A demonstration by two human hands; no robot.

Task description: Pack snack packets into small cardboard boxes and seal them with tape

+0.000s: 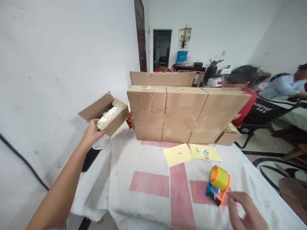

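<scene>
At the left, my left hand (93, 133) grips the near end of a cardboard box (118, 119), raised and tilted beside the wall. Its flap stands up, and a pack in clear shiny wrapping (112, 114) shows inside. My right hand (247, 212) is low at the right, thumb and index finger apart, with nothing visible between them. Its fingertips lie just beside the orange and blue tape dispenser (224, 191), which carries a yellowish roll of tape (222, 178); I cannot tell whether they touch it.
Taped cardboard boxes (182, 108) are stacked across the table's far side. Yellow sheets (177, 155) with small scraps lie before them on the white and pink cloth (144, 199). A white perforated object (102, 142) is below the held box. Other people (275, 86) sit beyond.
</scene>
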